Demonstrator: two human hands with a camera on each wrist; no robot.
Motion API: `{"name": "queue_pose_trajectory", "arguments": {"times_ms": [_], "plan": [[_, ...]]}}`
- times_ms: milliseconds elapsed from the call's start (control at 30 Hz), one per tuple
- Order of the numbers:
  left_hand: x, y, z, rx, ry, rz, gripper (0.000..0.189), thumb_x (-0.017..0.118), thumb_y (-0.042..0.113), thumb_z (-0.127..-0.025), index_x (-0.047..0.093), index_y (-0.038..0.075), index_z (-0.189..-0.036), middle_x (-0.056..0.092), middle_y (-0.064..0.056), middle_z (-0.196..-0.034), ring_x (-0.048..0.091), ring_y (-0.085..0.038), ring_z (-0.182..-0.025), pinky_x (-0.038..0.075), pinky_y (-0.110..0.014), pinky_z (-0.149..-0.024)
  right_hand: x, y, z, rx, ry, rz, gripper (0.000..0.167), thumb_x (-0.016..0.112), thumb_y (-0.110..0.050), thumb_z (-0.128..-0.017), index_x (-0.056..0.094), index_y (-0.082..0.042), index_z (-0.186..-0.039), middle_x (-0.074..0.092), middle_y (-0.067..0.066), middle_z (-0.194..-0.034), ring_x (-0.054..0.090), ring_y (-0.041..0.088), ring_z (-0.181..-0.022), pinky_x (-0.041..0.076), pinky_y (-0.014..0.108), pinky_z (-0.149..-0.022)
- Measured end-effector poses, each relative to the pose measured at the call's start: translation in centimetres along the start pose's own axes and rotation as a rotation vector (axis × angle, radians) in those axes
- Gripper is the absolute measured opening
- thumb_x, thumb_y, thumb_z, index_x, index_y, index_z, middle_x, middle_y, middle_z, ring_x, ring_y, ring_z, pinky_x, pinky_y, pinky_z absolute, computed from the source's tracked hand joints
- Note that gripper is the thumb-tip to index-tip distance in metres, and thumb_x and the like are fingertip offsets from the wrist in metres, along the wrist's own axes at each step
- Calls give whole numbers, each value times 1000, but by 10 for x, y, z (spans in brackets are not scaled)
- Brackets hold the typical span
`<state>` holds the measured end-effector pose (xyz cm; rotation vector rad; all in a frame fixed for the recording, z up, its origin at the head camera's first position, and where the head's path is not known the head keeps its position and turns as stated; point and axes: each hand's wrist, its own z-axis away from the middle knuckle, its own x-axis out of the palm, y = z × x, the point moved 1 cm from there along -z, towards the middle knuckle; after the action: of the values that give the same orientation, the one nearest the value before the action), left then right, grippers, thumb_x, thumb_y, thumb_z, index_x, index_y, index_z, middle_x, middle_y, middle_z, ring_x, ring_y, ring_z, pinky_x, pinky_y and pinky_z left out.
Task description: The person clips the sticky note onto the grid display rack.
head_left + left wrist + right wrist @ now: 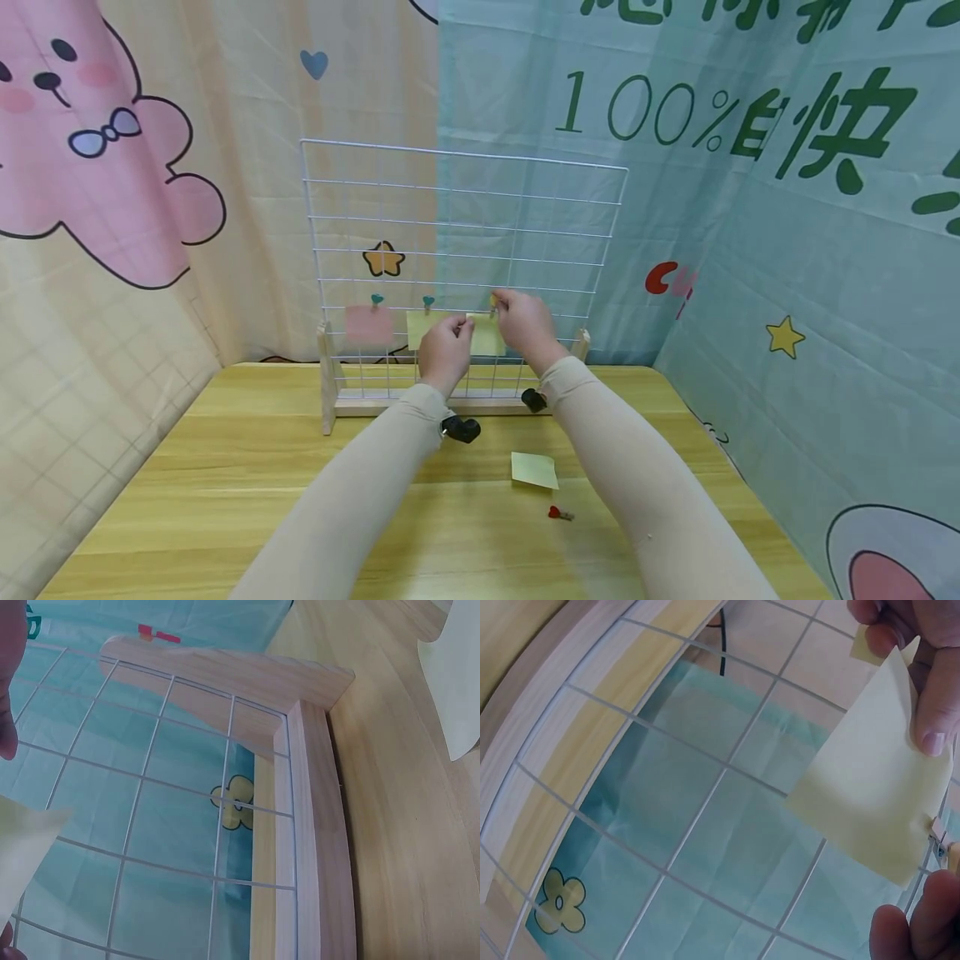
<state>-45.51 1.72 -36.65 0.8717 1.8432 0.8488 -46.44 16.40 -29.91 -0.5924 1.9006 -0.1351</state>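
Observation:
In the head view my left hand (445, 354) pinches the left edge of a pale yellow sticky note (487, 335) against the front of a white wire grid (465, 221). My right hand (525, 323) grips a small yellow-topped clip (492, 302) at the note's upper edge. The right wrist view shows this clip (939, 831) biting the note's edge beside a wire, with the note (862, 765) slanting off the grid. To the left hang a pink note (368, 325) and another yellow note (422, 327), each under a teal heart clip (377, 299).
The grid stands in a wooden base (375, 407) on a wood-grain table (247, 467). A loose yellow note (534, 470) and a red heart clip (560, 513) lie on the table between my forearms. Printed curtains (525, 108) hang behind and to the sides.

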Motion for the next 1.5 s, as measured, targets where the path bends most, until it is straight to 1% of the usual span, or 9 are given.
{"name": "queue_pose_trajectory", "arguments": {"times_ms": [133, 333, 500, 633, 800, 933, 1133, 1367, 1500], "plan": [[0, 0, 1, -3, -10, 8, 32, 59, 40, -108, 76, 19, -125, 77, -1, -109, 69, -20, -85, 54, -39, -74, 1, 2, 2, -17, 16, -3, 38, 49, -24, -113, 62, -18, -149, 79, 10, -110, 34, 12, -43, 35, 26, -45], [-2, 1, 4, -2, -27, 19, 35, 57, 41, -109, 75, 17, -127, 77, -3, -109, 69, -22, -85, 55, -41, -77, 1, 3, 3, -25, 4, -7, 40, 51, -26, -113, 60, -18, -150, 78, 9, -122, 36, 11, -43, 35, 25, -44], [-2, 0, 5, -12, -36, 14, 35, 57, 43, -109, 75, 16, -125, 76, -2, -106, 68, -22, -84, 55, -41, -77, 0, 3, 4, -18, -22, -13, 41, 50, -28, -113, 58, -18, -152, 79, 9, -118, 37, 10, -42, 35, 24, -43], [-2, -1, 5, -9, -42, 18, 36, 56, 44, -109, 75, 17, -125, 75, -2, -103, 67, -21, -82, 54, -40, -76, 0, 4, 4, -16, -36, 1, 43, 50, -29, -113, 55, -18, -154, 80, 7, -98, 37, 11, -42, 35, 25, -43], [-2, -2, 4, -6, -54, 32, 37, 56, 44, -109, 74, 16, -126, 75, -3, -105, 68, -22, -85, 55, -42, -79, -1, 3, 3, 5, -86, 47, 46, 49, -31, -113, 49, -22, -158, 66, 3, -69, 39, 14, -45, 38, 28, -45], [-2, -2, 4, -7, -69, 31, 37, 56, 44, -108, 73, 16, -126, 76, -3, -111, 70, -24, -94, 57, -45, -86, -3, 3, 4, 3, -101, 51, 47, 49, -30, -113, 48, -21, -159, 65, 3, -70, 40, 14, -45, 38, 29, -46], [-2, -5, 3, -6, -89, 44, 34, 57, 42, -108, 72, 16, -124, 74, -3, -107, 69, -23, -91, 56, -44, -84, -2, 5, 5, -24, -78, 48, 46, 49, -30, -113, 49, -19, -158, 61, 3, -63, 37, 13, -43, 35, 28, -44], [-2, -7, 3, -26, -101, 69, 46, 57, 46, -108, 64, 15, -142, 75, -2, -118, 71, -22, -98, 58, -44, -89, -1, 8, 8, -49, -50, 26, 46, 50, -31, -113, 50, -18, -158, 52, 0, -55, 34, 12, -42, 33, 27, -43], [-2, -5, 7, -27, -98, 71, 47, 57, 46, -108, 63, 15, -143, 76, -3, -121, 72, -24, -102, 58, -46, -92, -3, 11, 13, -71, -21, -38, 45, 51, -28, -113, 51, -17, -157, 47, -1, -53, 33, 12, -41, 33, 26, -43]]}}
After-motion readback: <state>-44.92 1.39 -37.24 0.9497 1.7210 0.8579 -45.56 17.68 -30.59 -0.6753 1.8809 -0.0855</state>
